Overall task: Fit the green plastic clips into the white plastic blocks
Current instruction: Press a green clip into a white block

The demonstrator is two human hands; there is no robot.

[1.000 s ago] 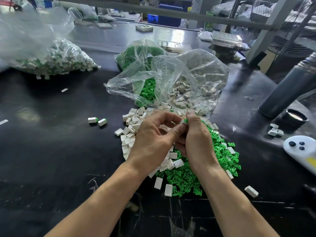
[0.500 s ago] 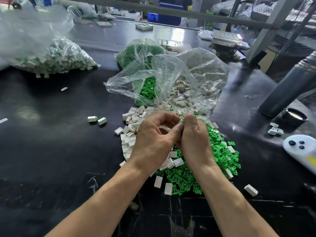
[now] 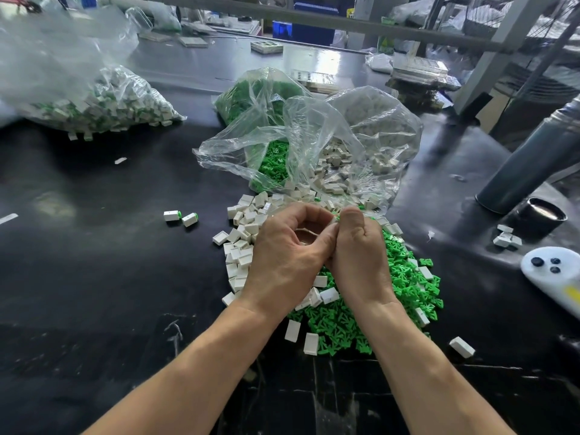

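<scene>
Off to my right on the black table (image 3: 94, 277)

A grey cylinder (image 3: 530, 164) leaned beside a black cap (image 3: 544, 215); a white controller (image 3: 555, 274) lay nearer me.

- The table (image 3: 94, 277) is glossy black, with pale scuff marks along its near edge.
- Loose blocks (image 3: 243, 243) on the table are white; the clips (image 3: 405, 287) heaped just right of them are bright green.
- 2 blocks (image 3: 180, 216) left of the white heap are white with green ends.
- Behind the heaps, a clear bag (image 3: 361, 146) shows off-white blocks; the clear bag (image 3: 251, 98) behind it shows green.
- At the table's far left, a clear bag (image 3: 94, 105) shows mixed white and green.
- At the table's right edge, a cylinder (image 3: 527, 164) is dark grey, and a controller (image 3: 555, 274) is white with 3 dark buttons and a yellow patch.
</scene>
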